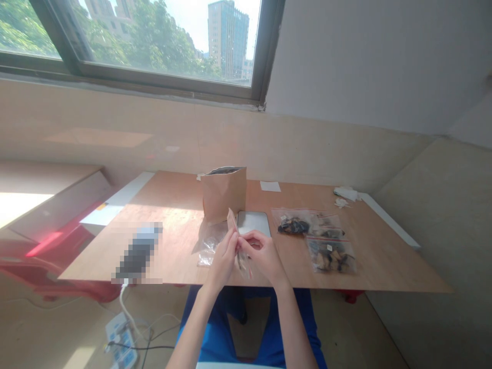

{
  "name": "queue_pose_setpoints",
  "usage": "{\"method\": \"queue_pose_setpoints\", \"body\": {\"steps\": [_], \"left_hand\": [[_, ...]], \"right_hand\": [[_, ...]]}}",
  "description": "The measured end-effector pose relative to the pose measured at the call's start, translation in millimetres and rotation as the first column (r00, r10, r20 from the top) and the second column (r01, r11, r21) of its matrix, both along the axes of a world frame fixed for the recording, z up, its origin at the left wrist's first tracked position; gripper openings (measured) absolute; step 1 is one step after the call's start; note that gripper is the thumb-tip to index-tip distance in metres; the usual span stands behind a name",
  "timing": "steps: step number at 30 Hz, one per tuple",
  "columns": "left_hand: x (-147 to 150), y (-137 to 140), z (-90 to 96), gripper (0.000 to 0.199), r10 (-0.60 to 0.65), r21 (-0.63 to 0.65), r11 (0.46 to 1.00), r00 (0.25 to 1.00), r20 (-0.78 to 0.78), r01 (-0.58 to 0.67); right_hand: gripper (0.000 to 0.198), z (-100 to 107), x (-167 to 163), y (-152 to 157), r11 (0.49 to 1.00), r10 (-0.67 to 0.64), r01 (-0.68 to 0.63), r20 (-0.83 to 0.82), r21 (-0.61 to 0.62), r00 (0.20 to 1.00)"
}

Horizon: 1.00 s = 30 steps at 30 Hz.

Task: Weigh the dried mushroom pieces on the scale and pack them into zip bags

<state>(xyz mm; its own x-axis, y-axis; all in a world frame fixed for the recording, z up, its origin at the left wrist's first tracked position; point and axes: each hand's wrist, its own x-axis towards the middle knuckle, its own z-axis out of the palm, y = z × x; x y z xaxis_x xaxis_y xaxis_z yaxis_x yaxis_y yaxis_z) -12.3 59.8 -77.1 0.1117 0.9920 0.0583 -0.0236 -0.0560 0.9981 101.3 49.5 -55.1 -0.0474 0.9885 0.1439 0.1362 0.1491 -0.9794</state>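
Observation:
Near the front of the table, my left hand (226,252) and my right hand (262,254) meet with fingers pinched together. Between them is a clear zip bag (245,266) with a reddish strip; its lower part hangs below my fingers, and I cannot make out what is inside. Just behind the hands lies a flat silver-grey plate (253,221), partly covered by them. An open brown paper bag (224,196) stands upright beyond my left hand. Crumpled clear plastic bags (208,250) lie beside that hand.
To the right lie zip bags with dark pieces (292,225) and a zip bag of brown chunks (331,259). A white paper (270,186) is at the back. Left, a blurred-out dark device (138,252) has a white cable (123,297) running off the table edge.

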Motion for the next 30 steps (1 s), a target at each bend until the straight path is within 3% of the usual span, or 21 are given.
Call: {"method": "queue_pose_setpoints", "body": {"steps": [7, 13, 16, 22, 26, 30], "left_hand": [[0.9, 1.4, 1.7, 0.029, -0.054, 0.105, 0.992, 0.988, -0.144, 0.069], [1.4, 2.0, 2.4, 0.028, -0.077, 0.107, 0.989, 0.97, -0.231, 0.104], [1.0, 0.6, 1.8, 0.028, -0.036, 0.109, 0.992, 0.962, -0.27, 0.067], [-16.5, 3.9, -3.1, 0.033, 0.149, 0.099, 0.987, 0.954, -0.259, -0.127], [-19.8, 6.8, -11.1, 0.035, 0.122, 0.045, 0.992, 0.99, -0.075, -0.119], [-4.8, 9.2, -30.9, 0.034, 0.197, -0.182, 0.972, 0.938, 0.286, -0.149]], "right_hand": [[0.023, -6.6, 2.9, -0.3, 0.995, -0.103, 0.102, 0.087, 0.015, 0.991], [0.017, -4.4, -2.7, -0.3, 0.987, -0.159, 0.156, 0.097, 0.033, 0.983], [0.016, -5.8, -0.3, 1.9, 0.986, -0.162, 0.159, 0.093, 0.04, 0.982], [0.015, -18.1, 30.9, 9.2, 0.88, -0.474, 0.475, -0.033, 0.014, 0.88], [0.019, -11.2, 32.0, 5.1, 0.894, -0.436, 0.443, -0.092, 0.068, 0.895], [0.021, -1.0, 16.5, 2.0, 0.927, -0.343, 0.364, -0.19, 0.088, 0.92]]}}
